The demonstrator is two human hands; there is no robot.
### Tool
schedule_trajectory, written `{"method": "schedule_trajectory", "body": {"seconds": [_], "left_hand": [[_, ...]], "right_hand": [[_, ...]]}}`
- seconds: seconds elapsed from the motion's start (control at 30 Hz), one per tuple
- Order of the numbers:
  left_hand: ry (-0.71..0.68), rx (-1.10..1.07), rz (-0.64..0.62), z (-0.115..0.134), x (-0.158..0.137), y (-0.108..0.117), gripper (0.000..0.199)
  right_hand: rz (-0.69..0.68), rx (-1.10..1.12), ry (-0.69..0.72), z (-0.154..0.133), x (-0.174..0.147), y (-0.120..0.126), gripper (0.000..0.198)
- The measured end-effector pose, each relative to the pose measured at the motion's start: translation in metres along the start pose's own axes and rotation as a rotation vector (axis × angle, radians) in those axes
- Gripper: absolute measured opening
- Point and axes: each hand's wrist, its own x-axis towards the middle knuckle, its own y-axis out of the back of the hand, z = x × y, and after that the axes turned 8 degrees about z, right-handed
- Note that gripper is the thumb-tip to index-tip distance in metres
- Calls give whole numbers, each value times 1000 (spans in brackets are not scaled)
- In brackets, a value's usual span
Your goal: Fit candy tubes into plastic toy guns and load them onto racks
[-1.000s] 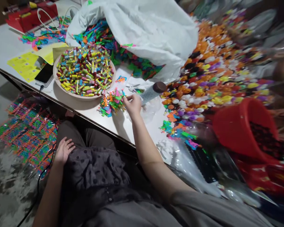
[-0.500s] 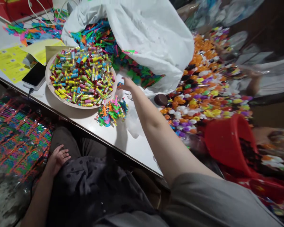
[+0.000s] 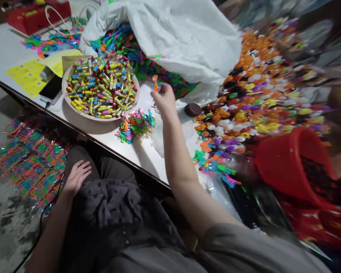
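Observation:
Between the thumb and fingers of my right hand (image 3: 165, 99) are small orange and blue plastic toy pieces (image 3: 156, 85), raised over the table in front of the white sack (image 3: 184, 34). Colourful plastic pieces (image 3: 125, 40) spill from the sack's mouth. To the left, a round tray (image 3: 100, 116) is heaped with small yellow-labelled tubes (image 3: 102, 85). A little pile of mixed plastic pieces (image 3: 136, 125) lies beside the tray, nearer to me. My left hand (image 3: 76, 177) rests palm up on my thigh, fingers stretched out, holding nothing.
A phone (image 3: 51, 89) and yellow printed sheets (image 3: 27, 77) lie left of the tray. On the right are a dark round lid-like object (image 3: 193, 110), a large heap of coloured pieces (image 3: 244, 94) and a tilted red bucket (image 3: 281, 167). Bagged pieces (image 3: 31, 159) lie on the floor.
My right hand has drawn back from the sack's mouth, lifting orange and blue pieces into plain sight. My left hand has turned palm up with its fingers extended. The camera view has shifted.

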Motion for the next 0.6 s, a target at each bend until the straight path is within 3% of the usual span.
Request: {"method": "schedule_trajectory", "body": {"seconds": [0.03,0.13,0.23,0.33,0.43,0.5,0.6], "left_hand": [[-46,30,-52,1,-7,-12,54],[-136,52,-200,0,-31,-49,66],[-113,-15,-168,-10,-49,-76,53],[-61,-109,-15,-20,-59,-85,29],[-47,-167,67,-23,-64,-79,20],[-35,-160,94,-22,-67,-74,19],[-38,-101,137,-22,-69,-71,23]], "right_hand": [[20,27,-27,-23,-36,5,49],[-292,141,104,-86,-156,6,53],[-551,209,105,-120,-240,-1,57],[-544,363,-102,-115,-268,-9,59],[-491,593,-571,-89,-268,-20,43],[-558,764,-878,-76,-268,-25,35],[-662,1035,-1127,-73,-273,-23,39]]}}
